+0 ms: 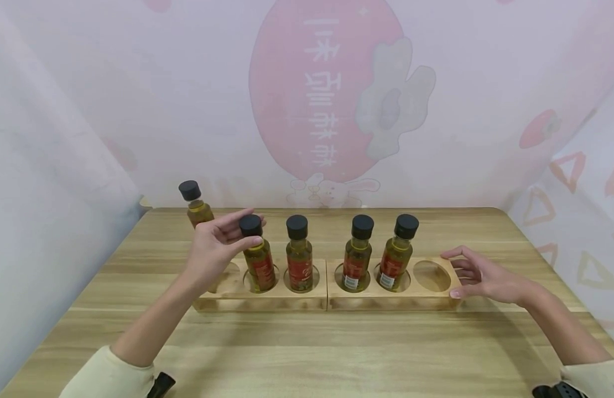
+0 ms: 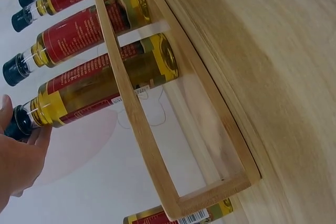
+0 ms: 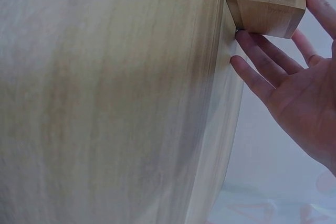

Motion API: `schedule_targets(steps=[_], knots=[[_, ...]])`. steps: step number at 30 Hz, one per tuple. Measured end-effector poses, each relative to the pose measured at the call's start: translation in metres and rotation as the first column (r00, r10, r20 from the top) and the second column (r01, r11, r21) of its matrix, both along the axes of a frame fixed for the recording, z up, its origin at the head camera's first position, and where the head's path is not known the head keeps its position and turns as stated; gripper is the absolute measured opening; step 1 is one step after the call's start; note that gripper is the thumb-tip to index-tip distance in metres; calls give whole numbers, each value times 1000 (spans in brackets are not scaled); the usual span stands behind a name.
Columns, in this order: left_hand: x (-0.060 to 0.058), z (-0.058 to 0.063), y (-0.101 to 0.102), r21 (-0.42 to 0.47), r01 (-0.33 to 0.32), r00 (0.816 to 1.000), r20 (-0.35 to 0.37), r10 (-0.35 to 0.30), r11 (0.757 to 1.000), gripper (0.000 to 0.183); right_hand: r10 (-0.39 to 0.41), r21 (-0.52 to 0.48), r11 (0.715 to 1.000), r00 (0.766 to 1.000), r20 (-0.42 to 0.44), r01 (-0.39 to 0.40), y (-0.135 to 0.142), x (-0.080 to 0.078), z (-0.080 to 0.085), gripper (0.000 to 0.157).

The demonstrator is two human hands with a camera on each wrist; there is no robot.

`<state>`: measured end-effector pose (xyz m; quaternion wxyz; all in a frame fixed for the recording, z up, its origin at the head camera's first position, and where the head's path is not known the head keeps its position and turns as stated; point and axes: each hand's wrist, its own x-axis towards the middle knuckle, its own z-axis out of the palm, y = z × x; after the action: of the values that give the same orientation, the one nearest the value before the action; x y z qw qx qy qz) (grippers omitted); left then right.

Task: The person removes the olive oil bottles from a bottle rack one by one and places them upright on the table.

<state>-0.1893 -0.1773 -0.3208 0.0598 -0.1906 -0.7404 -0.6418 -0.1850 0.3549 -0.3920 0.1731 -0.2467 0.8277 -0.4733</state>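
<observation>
The left hand (image 1: 214, 243) pinches the cap of the bottle (image 1: 258, 260) in the rack (image 1: 267, 298), which could tip; the right hand (image 1: 478, 275) rests flat and released against the rack's end.

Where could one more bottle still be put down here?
Two rack holes are free: the one at the right end, beside the right hand, and the one at the left end, partly hidden behind the left hand. The table in front of the wooden rack is bare. The rack's middle is crowded with four bottles.
</observation>
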Motion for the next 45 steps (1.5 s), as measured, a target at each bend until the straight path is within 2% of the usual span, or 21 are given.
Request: schedule_targets(steps=[11,27,36,45], knots=[[-1,-1,4,-16,-7,1000,-30,7,1000,49,13,-12,1000,1000,-28,-13,1,0,-2,70],[-4,0,2,-43,-58,996,-67,55,997,46,-8,-6,1000,1000,-28,8,0,1,0,71],[-5,6,3,-21,-65,994,-91,63,998,46,-20,9,1000,1000,-18,20,0,2,0,72],[-3,13,6,-2,-104,992,-65,104,995,46,-22,6,1000,1000,-13,22,0,2,0,72]])
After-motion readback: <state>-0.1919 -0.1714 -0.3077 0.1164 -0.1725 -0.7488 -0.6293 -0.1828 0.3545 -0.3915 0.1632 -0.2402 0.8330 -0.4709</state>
